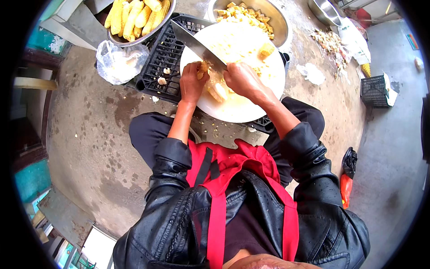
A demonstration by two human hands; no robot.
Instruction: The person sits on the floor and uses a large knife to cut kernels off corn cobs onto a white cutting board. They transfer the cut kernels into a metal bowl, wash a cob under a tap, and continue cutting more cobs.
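Observation:
My right hand [243, 81] grips a broad kitchen knife [196, 45], its blade reaching up and left across a round white cutting board [231, 112]. In the fingers of my left hand [192, 82] is a small piece of corn cob [202, 69], close beside the blade's lower face. Below the blade, a pale piece of corn [217, 92] lies on the board between my hands. Another yellow corn chunk [266, 49] rests near the board's right side, among scattered kernels and wet scraps. Glare washes out the board's far part.
Black plastic crates [164, 64] support the board. Whole corn cobs [137, 16] fill a metal bowl at upper left; cut chunks [248, 15] lie in a basin behind the board. A clear plastic bag [117, 64] is at left. Husk scraps [331, 45] litter the floor at right.

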